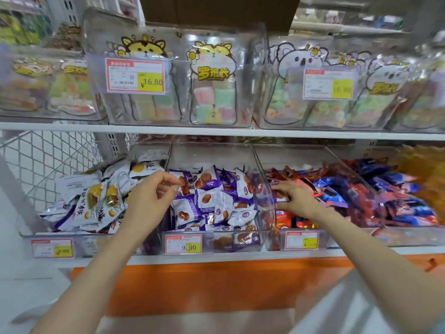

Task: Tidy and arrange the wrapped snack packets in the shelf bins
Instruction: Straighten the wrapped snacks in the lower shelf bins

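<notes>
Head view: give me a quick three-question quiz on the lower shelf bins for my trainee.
1. True or false: the right hand reaches into the leftmost bin.
2. The price tag under the purple packets reads: A 16.80, B 9.90, C 5.50.
3. Fill in: the left hand hovers between the white-and-yellow packets and the ___ packets.
Key: 1 false, it is among the red and blue packets; 2 B; 3 purple.
</notes>
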Demonstrator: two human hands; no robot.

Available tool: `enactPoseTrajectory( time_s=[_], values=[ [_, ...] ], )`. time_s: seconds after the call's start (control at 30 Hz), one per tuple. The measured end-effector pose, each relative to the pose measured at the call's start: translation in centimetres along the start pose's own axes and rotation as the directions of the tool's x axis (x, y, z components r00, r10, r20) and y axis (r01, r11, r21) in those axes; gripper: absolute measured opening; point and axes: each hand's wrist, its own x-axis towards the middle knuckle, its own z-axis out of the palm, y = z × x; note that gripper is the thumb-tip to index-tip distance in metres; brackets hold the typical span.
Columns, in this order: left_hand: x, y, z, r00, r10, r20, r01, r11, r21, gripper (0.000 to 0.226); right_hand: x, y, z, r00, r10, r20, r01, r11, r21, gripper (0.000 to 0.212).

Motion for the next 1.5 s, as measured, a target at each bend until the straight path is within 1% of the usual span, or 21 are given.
enactPoseTrajectory(
  time_s=[0.07,0.13,0.17,0.2,0.23,0.27,0.3,0.33,0.37,0.4,0.43,0.53,0.63,0.7,0.83,1.0,1.13,1.2,1.27,1.37,1.5],
  values=[
    [-0.1,0.1,0.1,1.000,-0.001,0.001,0.001,1.000,0.007,0.014,0.1,-0.6,-0.3,0.976,0.047,-0.213,-0.034,0.997,0.065,0.037],
    [-0.1,0.2,0.1,1.000,-0.002,0.000,0.002,1.000,0.006,0.014,-0.1,-1.8,-1.6,0.870,0.171,-0.463,-0.052,0.965,0.259,0.027],
    [-0.1,0.2,0.2,1.000,-0.001,0.000,0.001,1.000,0.003,0.013,-0.5,-2.6,-2.2,0.809,0.196,-0.554,-0.003,0.944,0.330,0.026],
    [-0.1,0.1,0.2,1.000,0.002,0.000,-0.002,1.000,0.003,0.013,-0.8,-3.7,-2.7,0.777,0.162,-0.608,0.088,0.929,0.360,0.027],
    [-0.1,0.0,0.2,1.000,0.004,0.001,-0.004,1.000,0.007,0.013,-1.2,-4.9,-2.9,0.792,0.069,-0.607,0.189,0.917,0.351,0.029],
    [-0.1,-0.1,0.2,1.000,0.005,0.005,-0.005,1.000,0.013,0.013,-1.4,-6.0,-2.9,0.841,-0.070,-0.536,0.277,0.907,0.317,0.031],
    [-0.1,-0.1,0.2,1.000,0.004,0.010,-0.004,1.000,0.016,0.013,-1.5,-6.7,-2.4,0.894,-0.202,-0.400,0.317,0.916,0.246,0.032],
    [-0.2,-0.3,0.2,1.000,0.003,0.015,-0.003,1.000,0.014,0.014,-1.4,-7.2,-1.6,0.931,-0.287,-0.226,0.317,0.942,0.109,0.031],
    [-0.2,-0.4,0.1,1.000,0.000,0.018,0.000,1.000,0.007,0.014,-1.2,-7.4,-1.0,0.951,-0.303,-0.064,0.299,0.952,-0.062,0.029],
    [-0.3,-0.6,0.0,1.000,-0.003,0.018,0.003,1.000,0.001,0.014,-1.1,-7.6,-0.5,0.960,-0.277,0.028,0.277,0.941,-0.193,0.027],
    [-0.4,-0.8,-0.1,1.000,-0.006,0.015,0.006,1.000,0.000,0.013,-0.8,-7.8,-0.3,0.967,-0.251,0.035,0.252,0.940,-0.230,0.026],
    [-0.6,-1.3,-0.8,1.000,-0.011,-0.016,0.012,1.000,0.009,0.011,-0.5,-8.5,-0.5,0.954,-0.227,-0.197,0.206,0.971,-0.122,0.025],
    [-0.7,-1.7,-2.0,0.997,-0.021,-0.078,0.021,1.000,0.004,0.012,-0.7,-9.8,-0.6,0.898,-0.290,-0.330,0.286,0.956,-0.064,0.022],
    [-0.7,-2.2,-3.0,0.990,-0.033,-0.134,0.037,0.999,0.026,0.010,-1.0,-11.2,0.0,0.853,-0.386,-0.351,0.385,0.920,-0.078,0.021],
    [-0.3,-4.2,-6.1,0.956,-0.092,-0.280,0.119,0.990,0.079,0.007,-1.2,-14.0,1.7,0.789,-0.536,-0.301,0.545,0.836,-0.062,0.019],
    [-0.1,-7.3,-9.4,0.933,-0.163,-0.321,0.214,0.968,0.128,0.012,-0.5,-18.5,3.5,0.722,-0.636,-0.271,0.668,0.743,0.037,0.023],
    [-0.6,-9.9,-11.1,0.917,-0.274,-0.288,0.355,0.892,0.280,0.022,1.3,-23.3,4.6,0.609,-0.775,-0.169,0.786,0.618,0.000,0.033],
    [-1.1,-10.8,-11.8,0.895,-0.367,-0.253,0.436,0.839,0.326,0.032,2.5,-26.1,5.2,0.524,-0.850,-0.053,0.848,0.526,-0.065,0.039],
    [-1.4,-11.3,-12.4,0.878,-0.428,-0.216,0.478,0.811,0.337,0.038,3.6,-28.9,5.6,0.465,-0.878,0.108,0.883,0.452,-0.129,0.054],
    [-1.4,-11.8,-13.2,0.873,-0.437,-0.217,0.486,0.819,0.306,0.037,5.2,-32.0,6.4,0.430,-0.861,0.271,0.899,0.383,-0.212,0.065],
    [-1.2,-11.9,-14.1,0.874,-0.408,-0.265,0.472,0.841,0.264,0.032,7.7,-34.1,7.7,0.419,-0.810,0.410,0.897,0.299,-0.326,0.053]
  ],
)
